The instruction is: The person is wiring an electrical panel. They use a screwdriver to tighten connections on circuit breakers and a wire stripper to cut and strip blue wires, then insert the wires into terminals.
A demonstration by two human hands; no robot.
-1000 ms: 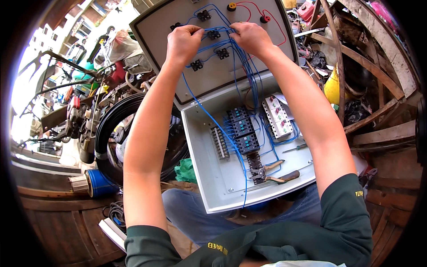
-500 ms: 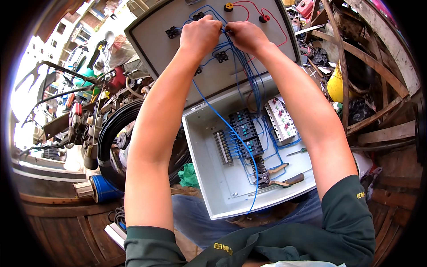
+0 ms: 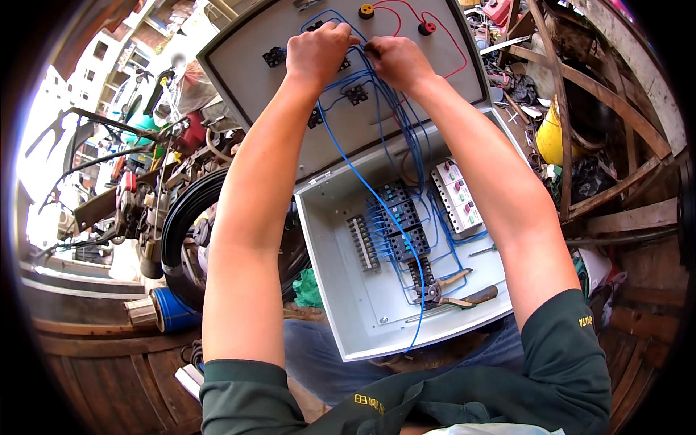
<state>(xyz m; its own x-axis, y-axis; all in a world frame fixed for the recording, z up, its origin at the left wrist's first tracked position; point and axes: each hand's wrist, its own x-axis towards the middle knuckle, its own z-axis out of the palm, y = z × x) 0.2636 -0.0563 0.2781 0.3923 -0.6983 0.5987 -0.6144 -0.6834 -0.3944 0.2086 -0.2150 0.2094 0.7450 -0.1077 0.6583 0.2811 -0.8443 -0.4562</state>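
Note:
My left hand [image 3: 317, 56] and my right hand [image 3: 400, 64] are raised over the inner face of a grey enclosure door [image 3: 250, 87]. Both have closed fingers, pinching at blue wires [image 3: 407, 123] that run down into the grey metal box [image 3: 324, 297]. The exact strands between the fingertips are hard to see. Black contact blocks [image 3: 356, 94] sit on the door around my left hand, some partly covered by it. A single loose blue wire [image 3: 360, 176] trails across the box and over its near edge.
Inside the box are black contactors [image 3: 400, 217], a terminal strip [image 3: 363, 243], white breakers [image 3: 458, 197], pliers [image 3: 433, 292] and a screwdriver [image 3: 482, 251]. A black cable coil [image 3: 174, 239] lies left, beside a blue cylinder [image 3: 174, 308]. Scrap and a curved wooden frame [image 3: 616, 105] stand right.
My left hand has shifted slightly left, opening a wider gap to the right hand. The door has moved a little left in view, and the loose blue wire has shifted slightly.

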